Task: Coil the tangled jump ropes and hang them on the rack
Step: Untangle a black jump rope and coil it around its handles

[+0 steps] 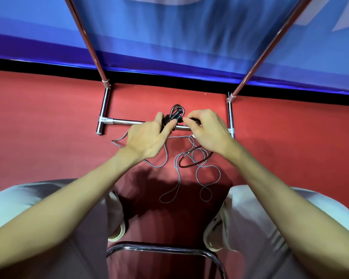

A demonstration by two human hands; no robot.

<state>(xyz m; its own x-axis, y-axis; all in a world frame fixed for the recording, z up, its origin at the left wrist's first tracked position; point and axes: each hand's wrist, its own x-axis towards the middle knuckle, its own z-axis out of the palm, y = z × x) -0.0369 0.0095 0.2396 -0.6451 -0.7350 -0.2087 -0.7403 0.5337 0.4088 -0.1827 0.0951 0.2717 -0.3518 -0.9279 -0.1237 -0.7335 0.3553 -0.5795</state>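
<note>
A person sits over a red floor (58, 121), seen from above, with both bare arms stretched forward. The left hand (147, 137) grips a small bundle of black jump rope handles (172, 115), its fingers curled round them, with a short loop of dark cord sticking up behind the bundle. The right hand (206, 131) pinches a black piece at the bundle's right side between thumb and fingertips; what exactly it pinches is partly hidden.

Both hands are held above the lower crossbar of a chrome rack (125, 122), whose two upright poles rise steeply out of the top of the view. Behind the rack hangs a blue banner (169, 33) with a black strip along its foot.

On the floor below the hands lies a grey jump rope (178, 178) in loose tangled loops, running toward the person's knees. A dark brown rope (193, 165) curves through the grey loops just under the right wrist.

Pale trousers cover both knees at the lower corners, light shoes show beside them, and a curved metal chair frame (165, 247) crosses the bottom centre.
</note>
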